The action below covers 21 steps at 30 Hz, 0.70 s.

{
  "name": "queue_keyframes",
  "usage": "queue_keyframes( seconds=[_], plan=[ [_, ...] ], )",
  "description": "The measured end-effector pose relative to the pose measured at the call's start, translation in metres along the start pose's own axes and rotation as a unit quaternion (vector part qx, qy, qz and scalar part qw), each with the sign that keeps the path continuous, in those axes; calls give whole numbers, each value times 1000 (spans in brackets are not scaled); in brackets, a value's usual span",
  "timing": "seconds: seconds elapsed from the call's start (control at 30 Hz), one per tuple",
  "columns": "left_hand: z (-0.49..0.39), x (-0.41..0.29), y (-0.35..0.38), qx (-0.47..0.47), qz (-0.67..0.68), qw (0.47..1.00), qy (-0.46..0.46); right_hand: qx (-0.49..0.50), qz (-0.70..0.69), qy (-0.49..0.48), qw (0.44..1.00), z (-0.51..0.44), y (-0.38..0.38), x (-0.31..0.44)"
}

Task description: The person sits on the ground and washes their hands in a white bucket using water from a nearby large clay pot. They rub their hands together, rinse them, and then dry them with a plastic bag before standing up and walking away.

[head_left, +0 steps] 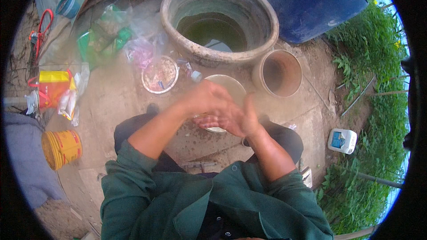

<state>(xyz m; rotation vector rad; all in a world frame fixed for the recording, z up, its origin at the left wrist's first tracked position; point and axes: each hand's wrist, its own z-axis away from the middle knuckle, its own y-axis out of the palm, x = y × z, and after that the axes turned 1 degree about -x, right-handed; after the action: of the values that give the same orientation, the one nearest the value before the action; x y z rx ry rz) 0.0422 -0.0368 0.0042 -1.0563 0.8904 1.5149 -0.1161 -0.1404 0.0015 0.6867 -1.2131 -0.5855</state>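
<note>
My left hand [209,96] lies across my right hand [238,120], both blurred by motion. They touch each other above a pale round bucket [235,85] on the ground between my knees. The right palm faces up, its fingers stretched to the left and its thumb raised apart. Nothing shows in that palm. The left fingers are too blurred to make out, and I cannot tell whether anything is under them. Both hands cover much of the bucket's opening, so its contents are mostly hidden.
Ahead stands a large glazed vat [270,40] holding murky water. To its right are an empty-looking tan bucket [297,63] and a blue barrel [317,3]. A white-rimmed lid [160,75], plastic bags [103,36] and a yellow bucket [68,146] lie left; a white jerrycan [348,141] stands right.
</note>
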Motion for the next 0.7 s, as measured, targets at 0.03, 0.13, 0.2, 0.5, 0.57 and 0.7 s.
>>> queue_keyframes(
  seconds=[0.03, 0.13, 0.2, 0.5, 0.57, 0.7],
  plan=[
    [0, 0, 0, -6, 1, 1000, -8, 9, -21, -6, 1000, 0, 0, -1],
    [0, 0, 0, 11, 69, 997, -37, 18, -21, 0, 1000, 0, -1, -2],
    [0, 0, 1, 11, 33, 998, -43, 17, -1, 13, 1000, 0, -2, -2],
    [8, -7, -6, 8, 85, 996, -20, 8, 20, 5, 1000, 4, 3, 11],
    [13, -11, -14, -9, 13, 1000, 0, 13, 9, -6, 1000, 5, 3, 16],
    [17, -11, -27, -21, -109, 993, 45, 40, -15, -24, 999, 6, -1, 22]
  ],
)
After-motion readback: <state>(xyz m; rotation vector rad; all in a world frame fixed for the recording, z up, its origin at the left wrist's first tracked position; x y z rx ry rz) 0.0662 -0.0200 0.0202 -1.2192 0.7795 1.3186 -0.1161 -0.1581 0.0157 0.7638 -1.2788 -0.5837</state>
